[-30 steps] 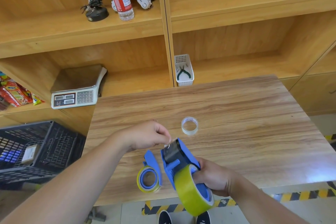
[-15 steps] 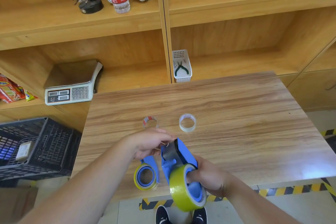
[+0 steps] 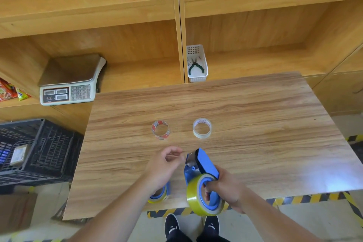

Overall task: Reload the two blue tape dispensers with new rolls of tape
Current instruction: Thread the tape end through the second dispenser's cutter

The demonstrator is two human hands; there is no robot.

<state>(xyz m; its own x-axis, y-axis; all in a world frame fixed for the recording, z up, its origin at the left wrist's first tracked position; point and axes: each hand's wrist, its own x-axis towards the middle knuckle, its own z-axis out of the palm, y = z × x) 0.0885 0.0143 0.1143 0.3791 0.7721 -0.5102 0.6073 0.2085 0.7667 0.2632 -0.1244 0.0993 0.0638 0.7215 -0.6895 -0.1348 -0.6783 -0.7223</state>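
Threading is judged to be the step in hand. One blue tape dispenser (image 3: 201,165) is held above the near edge of the desk (image 3: 255,114) by the right hand (image 3: 224,187), whose grip is closed around the dispenser with fingers passed through the hub, so that the yellow roll (image 3: 198,196) already mounted on it is kept steady and the cutter end is turned away from the body toward the left hand (image 3: 164,165). The left hand is set just beside that cutter end, its fingers loosely curled and pinched; whether a tape end is held cannot be told. A second blue dispenser (image 3: 159,194), also carrying a yellow roll, lies on the desk near the front edge, partly hidden by the left forearm, presumably parked within reach. Two dispensers and two yellow rolls are counted. Two empty cores, a red-printed core (image 3: 160,129) and a white core (image 3: 202,128), stand well apart from the hands, clear of the working area.
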